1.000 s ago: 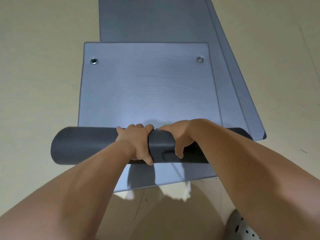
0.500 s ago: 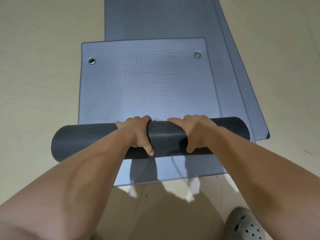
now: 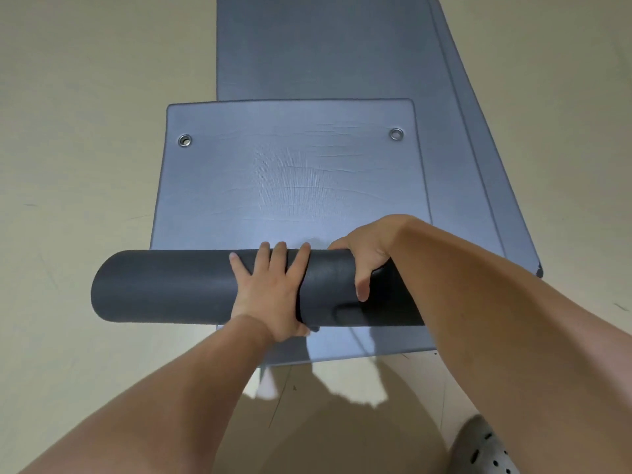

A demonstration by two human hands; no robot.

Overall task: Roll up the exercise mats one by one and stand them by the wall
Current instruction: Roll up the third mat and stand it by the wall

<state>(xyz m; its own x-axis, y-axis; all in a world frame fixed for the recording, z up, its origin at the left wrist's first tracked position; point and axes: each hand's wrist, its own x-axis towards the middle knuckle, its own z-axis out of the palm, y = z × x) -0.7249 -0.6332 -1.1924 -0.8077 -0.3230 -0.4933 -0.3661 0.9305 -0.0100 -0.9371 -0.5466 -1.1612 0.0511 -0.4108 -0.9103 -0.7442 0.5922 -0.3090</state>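
The dark grey mat roll (image 3: 164,285) lies crosswise on the floor, near the person, with its left end reaching out past the edge of the sheet it is wound from. The still-flat end of the mat (image 3: 290,179) stretches away from the roll, blue-grey and lightly creased, with a metal grommet (image 3: 185,140) in its far left corner and a second grommet (image 3: 396,134) in its far right corner.

The left hand (image 3: 270,289) lies flat on top of the roll near its middle, fingers straight and slightly spread, tips reaching the far crest. Just beside it, the right hand (image 3: 367,258) is wrapped over the roll from above, thumb down the near face and fingers curled out of sight over the far side.

Under the mat lie more flat mats (image 3: 325,46), running on toward the top of the view, one edge showing along the right. Around them is beige floor (image 3: 68,131). A grey perforated clog (image 3: 485,449) shows at the lower right.
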